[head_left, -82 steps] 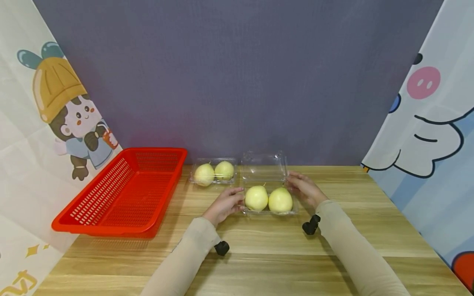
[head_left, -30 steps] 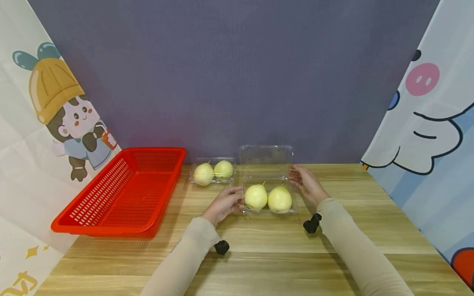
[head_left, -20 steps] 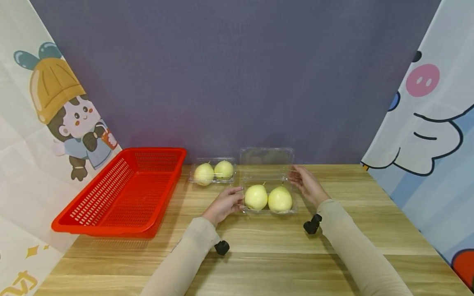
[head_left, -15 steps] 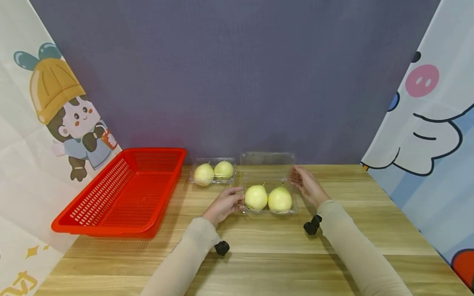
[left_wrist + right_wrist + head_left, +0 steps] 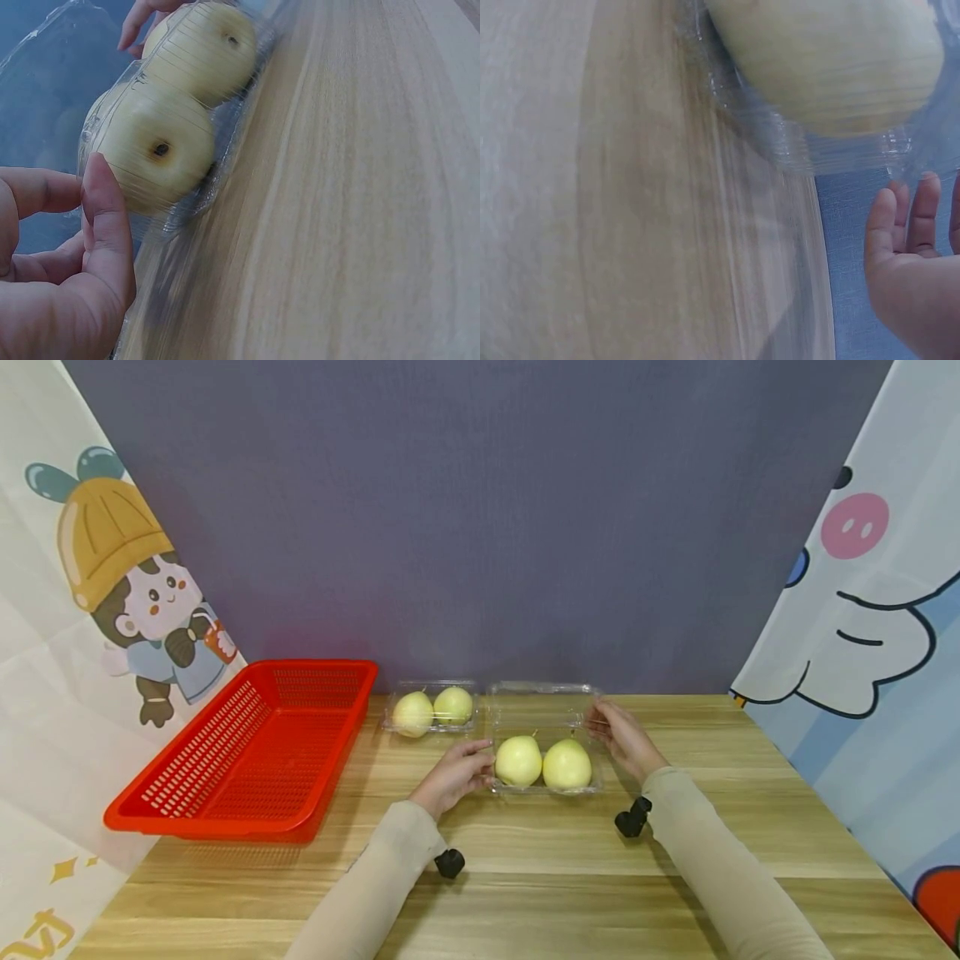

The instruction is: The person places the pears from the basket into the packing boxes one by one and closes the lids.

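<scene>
A clear plastic fruit box (image 5: 546, 791) holds two pale yellow pears, a left pear (image 5: 518, 762) and a right pear (image 5: 567, 766), side by side. Its clear lid (image 5: 543, 702) stands raised at the back, tilted. My left hand (image 5: 455, 775) pinches the box's left rim between thumb and finger, as the left wrist view confirms. At the right side, my right hand (image 5: 621, 739) has its fingers against the lid's edge; in the right wrist view its fingers (image 5: 924, 214) look extended, their tips meeting the plastic.
Behind and to the left lies a second clear box (image 5: 476, 725) with two more pears (image 5: 413, 714). A red slotted basket (image 5: 315, 777) takes up the left of the wooden table (image 5: 555, 893). A grey panel (image 5: 480, 527) rises at the back edge.
The lid's upper edge rose, then dropped lower and now looks wider, swinging forward. My right hand has shifted only slightly; my left hand and the pears are where they were.
</scene>
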`<state>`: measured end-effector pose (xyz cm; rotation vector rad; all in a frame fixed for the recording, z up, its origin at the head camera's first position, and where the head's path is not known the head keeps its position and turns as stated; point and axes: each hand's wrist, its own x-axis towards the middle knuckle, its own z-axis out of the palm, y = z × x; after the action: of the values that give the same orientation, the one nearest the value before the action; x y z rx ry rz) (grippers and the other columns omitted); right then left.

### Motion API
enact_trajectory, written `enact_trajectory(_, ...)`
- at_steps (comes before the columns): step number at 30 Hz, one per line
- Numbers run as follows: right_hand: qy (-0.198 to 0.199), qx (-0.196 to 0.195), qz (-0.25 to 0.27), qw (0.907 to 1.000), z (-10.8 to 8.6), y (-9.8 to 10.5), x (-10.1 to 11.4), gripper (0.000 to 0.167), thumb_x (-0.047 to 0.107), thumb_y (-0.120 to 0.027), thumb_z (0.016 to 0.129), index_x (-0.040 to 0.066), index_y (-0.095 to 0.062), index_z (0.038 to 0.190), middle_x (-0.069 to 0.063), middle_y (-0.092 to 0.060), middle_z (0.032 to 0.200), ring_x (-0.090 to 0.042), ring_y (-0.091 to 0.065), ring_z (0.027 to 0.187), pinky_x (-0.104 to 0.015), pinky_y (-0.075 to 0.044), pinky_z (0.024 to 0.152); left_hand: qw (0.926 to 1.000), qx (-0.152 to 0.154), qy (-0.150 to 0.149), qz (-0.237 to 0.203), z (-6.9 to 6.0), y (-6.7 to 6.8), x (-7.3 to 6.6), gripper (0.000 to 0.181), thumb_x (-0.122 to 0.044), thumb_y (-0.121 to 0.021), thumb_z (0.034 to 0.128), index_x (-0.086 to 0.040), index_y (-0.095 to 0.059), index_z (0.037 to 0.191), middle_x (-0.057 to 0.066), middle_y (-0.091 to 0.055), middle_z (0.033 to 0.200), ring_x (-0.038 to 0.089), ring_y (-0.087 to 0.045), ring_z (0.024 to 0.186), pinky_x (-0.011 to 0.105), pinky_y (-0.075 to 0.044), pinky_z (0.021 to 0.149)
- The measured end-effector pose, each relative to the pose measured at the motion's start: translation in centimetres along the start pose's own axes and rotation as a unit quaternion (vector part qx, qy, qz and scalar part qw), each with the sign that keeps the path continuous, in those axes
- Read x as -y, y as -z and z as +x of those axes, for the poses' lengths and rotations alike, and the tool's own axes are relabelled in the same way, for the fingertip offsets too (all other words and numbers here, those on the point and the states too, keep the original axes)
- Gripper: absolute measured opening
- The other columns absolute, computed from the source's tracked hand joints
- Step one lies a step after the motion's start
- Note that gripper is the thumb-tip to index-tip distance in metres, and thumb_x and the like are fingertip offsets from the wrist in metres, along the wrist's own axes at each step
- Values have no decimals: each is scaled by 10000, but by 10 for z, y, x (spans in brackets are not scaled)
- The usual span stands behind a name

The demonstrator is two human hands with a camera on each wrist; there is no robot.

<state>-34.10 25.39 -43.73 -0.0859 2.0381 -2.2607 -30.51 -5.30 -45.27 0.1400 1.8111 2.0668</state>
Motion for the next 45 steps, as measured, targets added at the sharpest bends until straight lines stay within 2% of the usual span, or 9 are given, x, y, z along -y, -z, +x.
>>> enact_trajectory(10,-68,0,0,10000,-1,0,0,308,315,-435,1088,26,-521,1148,-36,-551,1076,-150,-567,996,-365,-433,1063,10000,-31,24,-44,0,0,0,532,-46,-509,1028,68,-327,1514,101,-556,984,132,-566,775,221,-536,668)
enact_trajectory(15,-190,36,-244,9995,-3,1,1,411,314,-414,1090,-40,-460,1295,-72,-541,1167,-181,-561,1076,-374,-421,1075,10000,-11,-10,-36,0,0,0,532,-44,-508,1027,73,-325,1512,102,-556,978,134,-563,777,221,-536,671)
enact_trajectory(19,-213,143,-374,9990,-4,2,-1,517,297,-396,1093,-95,-361,1427,-127,-506,1269,-153,-554,1093,-321,-440,1048,10000,3,-31,-47,2,1,2,531,-34,-512,1020,81,-331,1505,109,-554,990,136,-561,782,216,-536,676)
enact_trajectory(22,-237,202,-321,9990,-5,3,-2,462,254,-394,1093,-82,-377,1410,-129,-509,1256,-122,-565,1049,-281,-473,997,10000,3,-18,-34,2,2,2,530,-36,-515,1020,78,-334,1505,111,-551,1002,138,-559,785,218,-534,674)
enact_trajectory(26,-381,253,-162,9988,-6,5,-2,298,214,-389,1089,0,-403,1296,-104,-508,1210,-117,-577,1005,-266,-503,951,10000,16,1,22,1,1,1,528,-50,-507,1030,69,-330,1512,110,-549,1013,140,-556,786,228,-533,673)
enact_trajectory(34,-371,451,-333,9977,-7,8,-4,464,145,-377,1051,-126,-313,1423,-71,-496,1179,-147,-574,1025,-267,-506,955,9999,60,18,105,-2,1,-1,531,-59,-491,1041,69,-307,1522,120,-544,1041,148,-554,794,225,-533,670)
enact_trajectory(37,-431,454,-468,9969,-8,9,-5,508,140,-381,1053,-149,-272,1456,-126,-446,1263,-163,-555,1040,-313,-477,1014,9999,71,34,108,-3,0,-2,535,-61,-490,1043,69,-300,1525,118,-547,1037,149,-554,797,225,-532,670)
enact_trajectory(41,-527,484,-664,9952,-10,11,-7,556,169,-386,1069,-118,-215,1513,-236,-296,1468,-181,-484,1101,-386,-407,1094,10000,54,40,61,-3,0,-2,527,-56,-496,1041,64,-314,1521,114,-553,1025,145,-552,801,227,-526,672)
enact_trajectory(45,-508,544,-901,9931,-12,12,-7,569,182,-389,1062,-95,-219,1529,-246,-195,1572,-162,-447,1077,-386,-403,1089,10000,67,14,69,-4,-1,-3,523,-57,-496,1042,71,-316,1516,112,-553,1009,146,-544,796,229,-520,668)
